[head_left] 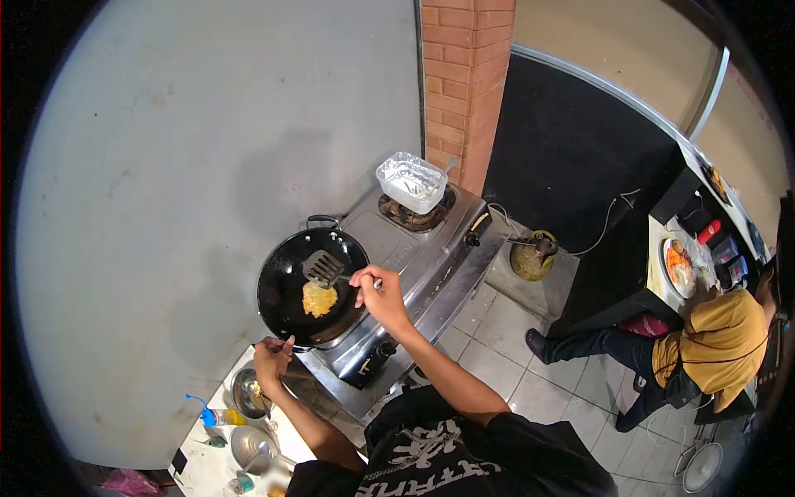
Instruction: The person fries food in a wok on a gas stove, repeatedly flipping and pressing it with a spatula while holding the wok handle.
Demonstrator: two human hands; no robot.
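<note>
My right hand (383, 296) is closed round the handle of a slotted spatula (324, 268), held over a black wok (280, 291). Just below the spatula's blade, a golden-yellow piece of fried egg (318, 300) lies in the wok. At the wok's near rim, my left hand (272, 361) is closed on the side handle; its fingers partly hide that handle. The wok sits on the left burner of a steel gas stove (383, 248), its opposite handle (323, 221) pointing toward the wall.
A clear plastic container (411, 182) stands over the other burner. Metal bowls (248, 393) and a blue-topped bottle (217, 417) crowd the white table at lower left. A gas cylinder (532, 260) stands on the floor. Another person (712, 348) works at a counter on the right, near a plate of food (679, 269).
</note>
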